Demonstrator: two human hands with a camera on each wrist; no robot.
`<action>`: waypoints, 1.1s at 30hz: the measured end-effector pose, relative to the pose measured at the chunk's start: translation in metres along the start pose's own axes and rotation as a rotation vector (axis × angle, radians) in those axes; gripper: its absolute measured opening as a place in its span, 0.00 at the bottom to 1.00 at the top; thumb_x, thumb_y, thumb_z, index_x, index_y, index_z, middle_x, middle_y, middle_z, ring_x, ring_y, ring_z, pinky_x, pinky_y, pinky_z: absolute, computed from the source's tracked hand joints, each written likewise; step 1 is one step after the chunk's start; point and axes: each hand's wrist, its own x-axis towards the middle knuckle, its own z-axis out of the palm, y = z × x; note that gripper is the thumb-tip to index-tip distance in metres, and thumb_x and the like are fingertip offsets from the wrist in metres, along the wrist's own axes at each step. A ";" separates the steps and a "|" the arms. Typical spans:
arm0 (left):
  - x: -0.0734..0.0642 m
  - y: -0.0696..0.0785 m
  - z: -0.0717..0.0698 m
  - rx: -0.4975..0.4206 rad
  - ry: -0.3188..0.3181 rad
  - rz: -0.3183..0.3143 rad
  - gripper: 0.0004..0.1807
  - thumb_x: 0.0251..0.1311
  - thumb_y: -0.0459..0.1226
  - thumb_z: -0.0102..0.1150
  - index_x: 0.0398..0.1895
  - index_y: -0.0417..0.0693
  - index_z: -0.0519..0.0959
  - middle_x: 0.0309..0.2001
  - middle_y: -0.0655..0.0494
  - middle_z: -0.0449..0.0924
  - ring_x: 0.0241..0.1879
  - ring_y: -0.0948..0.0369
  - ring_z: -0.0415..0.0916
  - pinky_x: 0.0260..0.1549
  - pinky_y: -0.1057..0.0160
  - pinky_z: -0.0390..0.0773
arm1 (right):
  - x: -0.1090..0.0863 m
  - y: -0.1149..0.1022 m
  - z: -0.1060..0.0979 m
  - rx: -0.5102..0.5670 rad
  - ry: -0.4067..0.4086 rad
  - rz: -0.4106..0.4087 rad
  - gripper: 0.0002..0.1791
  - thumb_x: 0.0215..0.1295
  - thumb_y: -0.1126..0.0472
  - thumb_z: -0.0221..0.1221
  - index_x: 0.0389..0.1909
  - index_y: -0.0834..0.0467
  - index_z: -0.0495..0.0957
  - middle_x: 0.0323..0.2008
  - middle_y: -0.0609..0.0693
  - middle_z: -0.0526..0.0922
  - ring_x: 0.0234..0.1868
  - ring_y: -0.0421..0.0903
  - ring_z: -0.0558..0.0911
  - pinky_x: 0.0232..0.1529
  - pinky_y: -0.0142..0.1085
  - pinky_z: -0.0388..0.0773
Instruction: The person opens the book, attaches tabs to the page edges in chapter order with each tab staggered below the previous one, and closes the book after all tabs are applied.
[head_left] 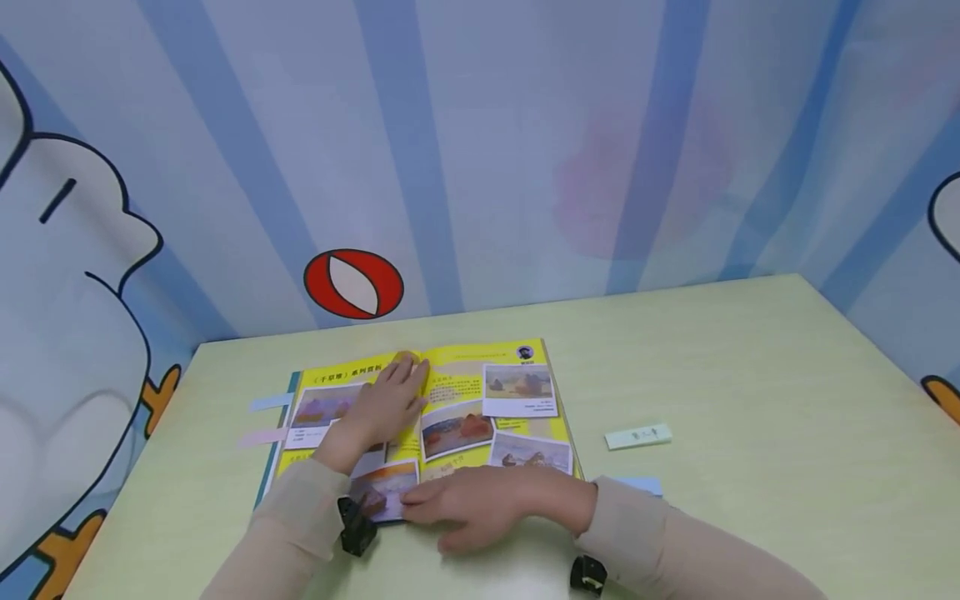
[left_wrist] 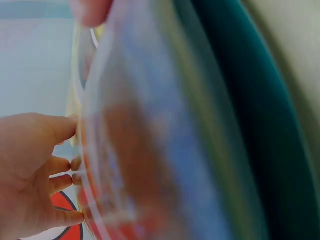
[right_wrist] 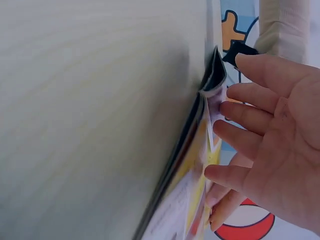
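An open book with yellow pages and pictures of haystacks lies on the table. My left hand rests on it near the upper part of the centre fold, fingers extended; in the left wrist view the fingertips of this hand touch the page. At the bottom edge, close to the fold, my right hand lies over the book with its fingertips on the lower left page's picture. The right wrist view has this hand with fingers spread and fairly straight, beside the book's bound edge.
A blue tab and a pink tab stick out from the book's left side. To its right lies a pale strip with handwriting. A blue slip shows partly behind the right sleeve. A striped cloth wall stands behind the table.
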 end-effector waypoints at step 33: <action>-0.002 0.083 0.008 -0.333 0.119 0.268 0.28 0.62 0.37 0.57 0.66 0.47 0.65 0.60 0.51 0.69 0.53 0.57 0.71 0.50 0.59 0.73 | -0.109 0.038 -0.018 0.276 0.318 0.313 0.16 0.66 0.62 0.55 0.54 0.58 0.76 0.52 0.48 0.78 0.53 0.43 0.75 0.52 0.43 0.72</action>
